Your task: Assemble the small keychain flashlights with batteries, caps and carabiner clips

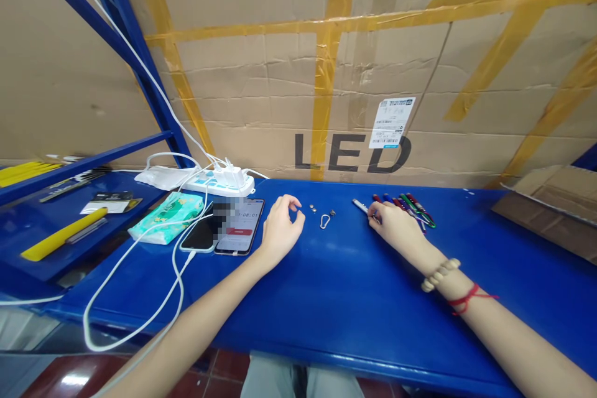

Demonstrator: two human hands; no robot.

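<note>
Blue Worktop: Hands Apart, Loose Metal Parts Between Them

Left hand (282, 227): fingers curled, thumb parted from forefinger, nothing visible in its grasp. Right hand (392, 224): fingertips lowered onto a slim white rod (359, 206), apparently pinching its near end; whether the rod is lifted cannot be told. Between the hands lie small metal pieces (312, 208) and a silver snap hook (321, 222). Just beyond the right hand sit coloured rods (413, 203), partly hidden by it.

Risks, as judged: the metal pieces are loose and could scatter if the left hand brushes them. The right hand could disturb the coloured rods on turning, and its red wrist string (471, 294) could catch. A white cable (99, 348) loops near the left forearm; a snag could drag the two phones (240, 230) left of that hand.

Surface: blue worktop (298, 311), smooth and glossy, offering little to stop rolling. Room: taped cardboard (261, 93) stands beyond both hands, a power strip (200, 183) beyond the left; red tiled floor (228, 373) shows below.
</note>
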